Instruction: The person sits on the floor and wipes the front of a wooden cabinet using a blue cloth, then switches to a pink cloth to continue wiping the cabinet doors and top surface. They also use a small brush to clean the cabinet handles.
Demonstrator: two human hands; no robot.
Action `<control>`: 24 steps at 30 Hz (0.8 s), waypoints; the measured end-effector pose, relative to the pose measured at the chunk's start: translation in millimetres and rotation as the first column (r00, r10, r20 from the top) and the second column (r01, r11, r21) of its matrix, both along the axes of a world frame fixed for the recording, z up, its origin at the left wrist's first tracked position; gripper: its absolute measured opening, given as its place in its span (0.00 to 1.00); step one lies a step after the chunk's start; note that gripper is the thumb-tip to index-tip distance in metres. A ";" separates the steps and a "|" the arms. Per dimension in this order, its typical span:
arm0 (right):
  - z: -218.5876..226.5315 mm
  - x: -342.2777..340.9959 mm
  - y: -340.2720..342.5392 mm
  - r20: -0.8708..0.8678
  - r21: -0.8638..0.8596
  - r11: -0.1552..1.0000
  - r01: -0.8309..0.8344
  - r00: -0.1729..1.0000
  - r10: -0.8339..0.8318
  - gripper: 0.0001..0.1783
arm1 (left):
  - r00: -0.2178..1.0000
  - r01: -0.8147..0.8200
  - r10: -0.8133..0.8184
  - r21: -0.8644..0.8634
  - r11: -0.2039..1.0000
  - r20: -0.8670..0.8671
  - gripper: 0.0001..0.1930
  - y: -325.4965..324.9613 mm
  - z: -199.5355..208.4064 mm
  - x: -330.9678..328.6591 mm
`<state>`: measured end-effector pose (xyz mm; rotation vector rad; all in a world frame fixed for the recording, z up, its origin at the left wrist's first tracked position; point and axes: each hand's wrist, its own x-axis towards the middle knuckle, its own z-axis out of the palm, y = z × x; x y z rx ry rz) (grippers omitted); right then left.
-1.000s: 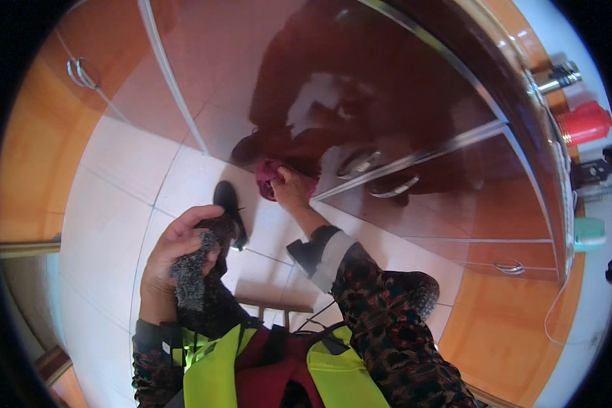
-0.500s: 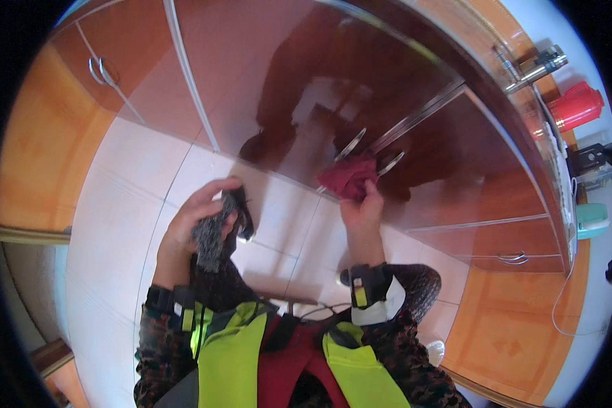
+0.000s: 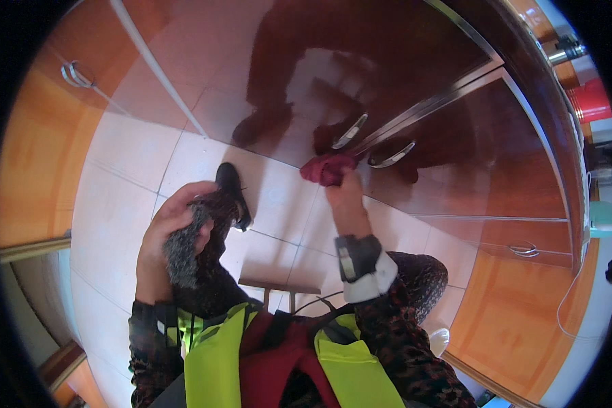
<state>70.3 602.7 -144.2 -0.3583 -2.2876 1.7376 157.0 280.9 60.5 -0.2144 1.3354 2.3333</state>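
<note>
A fuzzy grey cloth (image 3: 182,255) is gripped in my left hand (image 3: 173,219), which hangs above my left knee, away from the furniture. My right hand (image 3: 347,192) reaches forward with its fingers closed on a dark red cloth (image 3: 328,169). That cloth lies against the lower part of a glossy dark red-brown cabinet door (image 3: 306,102), just below a curved metal handle (image 3: 350,131). A second handle (image 3: 392,155) is to its right, on the neighbouring door. The fingertips of my right hand are partly hidden by the red cloth.
Pale floor tiles (image 3: 132,177) run along the cabinet's base. My black shoe (image 3: 231,194) stands near it. A small wooden stool edge (image 3: 279,285) shows between my legs. Orange wood panels (image 3: 517,306) flank both sides. A red container (image 3: 589,100) is at the upper right.
My right hand and the red cloth have moved left along the cabinet bottom, uncovering the handles. The left hand, still with the grey cloth, has shifted left and slightly down. The view has shifted too.
</note>
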 end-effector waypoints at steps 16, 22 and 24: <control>-153.6 32.8 74.4 0.361 0.330 0.944 0.018 0.921 -0.143 0.24 | 0.998 0.040 -0.043 -0.087 0.995 -0.042 0.31 52.3 -14.6 -16.6; -62.2 69.3 210.6 0.242 0.269 0.879 0.394 0.856 -0.458 0.17 | 0.987 0.153 -0.156 -0.080 0.985 -0.030 0.30 91.0 -20.2 -11.4; -7.0 86.4 257.0 0.216 -0.075 0.777 0.625 0.771 -0.599 0.15 | 0.957 0.280 -0.281 -0.024 0.960 -0.076 0.29 97.8 -20.8 -11.5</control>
